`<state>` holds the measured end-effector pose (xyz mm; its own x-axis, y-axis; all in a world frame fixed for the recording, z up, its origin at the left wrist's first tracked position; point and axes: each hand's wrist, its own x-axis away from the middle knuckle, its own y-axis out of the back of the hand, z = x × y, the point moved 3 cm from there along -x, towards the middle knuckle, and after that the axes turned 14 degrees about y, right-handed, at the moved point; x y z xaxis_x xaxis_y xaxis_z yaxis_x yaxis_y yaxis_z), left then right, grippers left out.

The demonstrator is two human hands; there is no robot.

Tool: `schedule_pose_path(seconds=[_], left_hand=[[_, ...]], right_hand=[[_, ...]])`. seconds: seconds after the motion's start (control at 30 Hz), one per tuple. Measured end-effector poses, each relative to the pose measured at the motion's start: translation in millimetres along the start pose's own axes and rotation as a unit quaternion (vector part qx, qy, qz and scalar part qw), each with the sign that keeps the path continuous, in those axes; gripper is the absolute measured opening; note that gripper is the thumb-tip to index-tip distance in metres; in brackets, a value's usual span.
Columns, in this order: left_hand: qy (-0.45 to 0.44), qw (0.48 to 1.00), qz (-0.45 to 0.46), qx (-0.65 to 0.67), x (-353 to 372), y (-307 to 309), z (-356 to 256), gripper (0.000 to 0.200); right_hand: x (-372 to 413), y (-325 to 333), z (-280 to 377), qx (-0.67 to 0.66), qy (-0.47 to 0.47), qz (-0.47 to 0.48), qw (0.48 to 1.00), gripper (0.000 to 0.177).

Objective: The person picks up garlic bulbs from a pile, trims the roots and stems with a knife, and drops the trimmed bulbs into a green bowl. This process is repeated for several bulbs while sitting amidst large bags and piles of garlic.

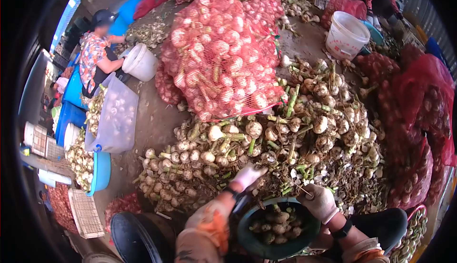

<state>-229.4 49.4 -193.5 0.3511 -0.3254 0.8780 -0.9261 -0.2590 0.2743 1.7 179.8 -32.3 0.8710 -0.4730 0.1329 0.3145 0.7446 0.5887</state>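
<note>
My left hand (248, 176), in a pale pinkish glove, reaches over the near side of a heap of garlic bulbs (321, 120) with stalks. Its fingers look stretched out, though blurred, and nothing shows in them. In a whitish glove, my right hand (320, 203) is closed around a slim knife-like tool (303, 190) that points up and left; its exact kind is hard to make out. Between my forearms stands a dark green basin (245, 237) with trimmed garlic bulbs (278, 226) inside. Cut stalks and dry skins (350, 187) lie beyond my right hand.
Large red mesh sacks of garlic (219, 49) stand behind the heap, with more sacks (419, 120) on the right. A white bucket (347, 35) is at the back right. To the left are a translucent tub (114, 115), a black bucket (138, 239) and a seated co-worker (97, 56).
</note>
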Motion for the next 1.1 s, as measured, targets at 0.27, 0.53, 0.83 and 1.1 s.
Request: schedule_pose_path(seconds=[0.27,0.53,0.83,1.1], left_hand=[[-0.012,0.999,0.043,0.026,49,61,-1,0.016],[0.056,0.856,-0.514,-0.020,381,183,132,0.022],[0.018,0.875,-0.418,-0.245,346,160,115,0.045],[-0.117,0.867,-0.279,-0.397,51,115,-39,0.068]], right_hand=[[3,0,-18,-0.011,0.001,-0.061,0.998,0.020],[13,-49,-47,0.046,-0.009,0.004,0.999,0.030],[19,-68,-55,0.038,-0.011,-0.002,0.999,0.034],[12,-58,-59,0.036,-0.028,-0.064,0.997,0.031]])
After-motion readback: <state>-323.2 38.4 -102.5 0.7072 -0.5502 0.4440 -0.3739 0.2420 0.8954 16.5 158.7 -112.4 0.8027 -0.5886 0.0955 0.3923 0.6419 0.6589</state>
